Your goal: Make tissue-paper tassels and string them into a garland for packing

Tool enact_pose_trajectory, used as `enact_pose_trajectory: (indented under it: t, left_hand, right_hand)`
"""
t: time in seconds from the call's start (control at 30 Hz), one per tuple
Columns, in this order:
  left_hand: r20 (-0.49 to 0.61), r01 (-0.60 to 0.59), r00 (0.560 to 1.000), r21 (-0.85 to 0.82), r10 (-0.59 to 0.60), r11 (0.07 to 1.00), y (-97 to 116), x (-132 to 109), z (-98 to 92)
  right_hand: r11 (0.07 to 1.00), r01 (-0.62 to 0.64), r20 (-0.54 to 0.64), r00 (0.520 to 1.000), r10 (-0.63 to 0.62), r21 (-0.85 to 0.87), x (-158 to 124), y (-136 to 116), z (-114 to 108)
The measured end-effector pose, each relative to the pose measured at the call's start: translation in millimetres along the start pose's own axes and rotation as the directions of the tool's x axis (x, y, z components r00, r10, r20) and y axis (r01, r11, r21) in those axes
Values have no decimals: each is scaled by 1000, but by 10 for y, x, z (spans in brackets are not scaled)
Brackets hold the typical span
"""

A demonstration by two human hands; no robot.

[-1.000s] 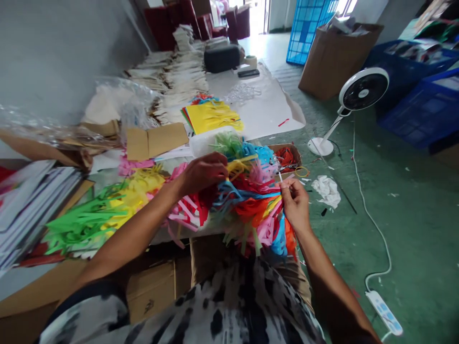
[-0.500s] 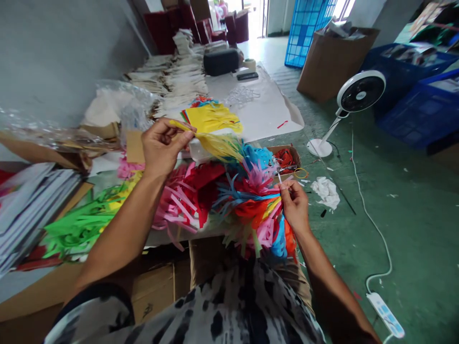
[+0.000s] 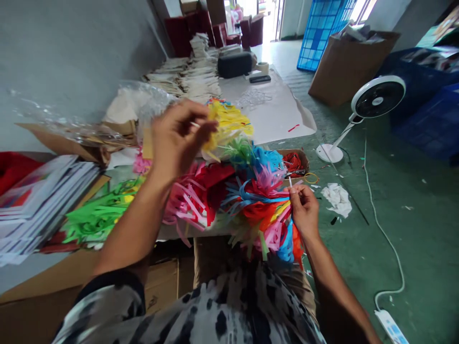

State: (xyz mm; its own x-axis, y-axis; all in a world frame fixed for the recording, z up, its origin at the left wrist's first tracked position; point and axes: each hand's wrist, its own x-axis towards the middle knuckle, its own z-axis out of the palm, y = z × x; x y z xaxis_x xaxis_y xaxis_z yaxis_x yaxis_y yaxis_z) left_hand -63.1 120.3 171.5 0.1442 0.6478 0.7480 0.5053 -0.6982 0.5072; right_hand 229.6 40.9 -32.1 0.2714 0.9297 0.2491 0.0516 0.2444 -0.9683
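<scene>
Left fingers (image 3: 204, 125): we pinch yellow paper fringe (image 3: 227, 122) tightly, upper middle of frame.
Right fingers (image 3: 297, 191): we pinch a thin white stick (image 3: 289, 181) tightly, right of centre.

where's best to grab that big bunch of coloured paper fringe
Best taken from above at its gathered middle, near where the right hand pinches its edge. The cut strips of the paper bunch splay outward and look flimsy, so gripping the loose ends could tear or bend them.

We get soft, even daylight, brightest with some glare at the far doorway (image 3: 271, 24) — shadows faint, edges bowed, and the left hand (image 3: 179, 141) smeared, probably by motion blur.
</scene>
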Motion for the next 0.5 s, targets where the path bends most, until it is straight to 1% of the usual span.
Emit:
enact_pose_trajectory:
  t: [0.03, 0.07, 0.1, 0.13, 0.2, 0.23, 0.27, 0.33, 0.43, 0.5]
  left_hand:
    - [136, 62, 989, -9, -60, 998, 19, -73, 137]
    - [293, 95, 952, -27, -83, 995, 21, -155, 303]
    - [390, 133, 915, -51, -103, 990, 9, -241, 489]
    - [475, 183, 871, -74, -127, 980, -13, -325, 687]
    - [577, 306, 800, -159, -163, 939, -59, -471, 1077]
    - [603, 352, 780, -201, -168, 914, -73, -529, 1251]
    - [616, 378, 769, -221, -171, 899, -78, -575, 1402]
    - [618, 388, 767, -229, -175, 893, -64, -642, 1629]
    - [611, 369, 774, -223, -165, 902, -35, -717, 1813]
    - [627, 382, 764, -251, -152, 889, -42, -771, 1881]
  right_hand:
    - [1000, -1, 0, 1000, 1, 5, 1, -2, 2]
    - [1000, -3, -2, 1000, 3, 9, 2, -4, 4]
    - [1000, -4, -4, 1000, 4, 10, 2, -8, 5]
    - [1000, -5, -6, 1000, 5, 9, 1, -11, 6]
    - [1000, -6, -19, 1000, 5, -2, 0, -13, 6]
    - [1000, -5, -29, 1000, 5, -8, 0, -10, 5]
    - [1000, -5, -42, 999, 5, -12, -1, -5, 3]
    - [1000, -11, -70, 998, 9, -16, -1, 9, -1]
    - [999, -29, -98, 995, 27, -15, -4, 23, -4]
    - [999, -39, -109, 993, 38, -6, -8, 20, -3]
